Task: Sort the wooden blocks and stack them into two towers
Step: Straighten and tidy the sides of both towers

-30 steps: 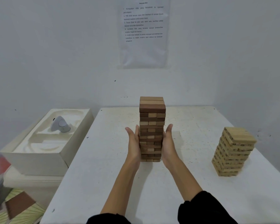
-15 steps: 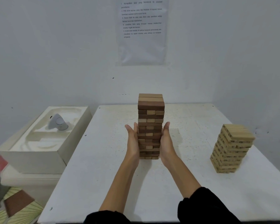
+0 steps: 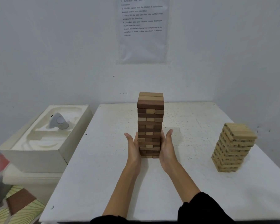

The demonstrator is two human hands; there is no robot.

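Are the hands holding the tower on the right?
No, the left hand and right hand press flat against the middle tower; the right tower stands alone.

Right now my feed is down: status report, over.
Left hand and right hand flat, pressing sides of mixed tower. Pale tower apart, right. Nothing in the way.

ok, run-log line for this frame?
left hand: flat on left side of dark-and-light block tower | right hand: flat on its right side | pale block tower: apart, at right on white table, untouched
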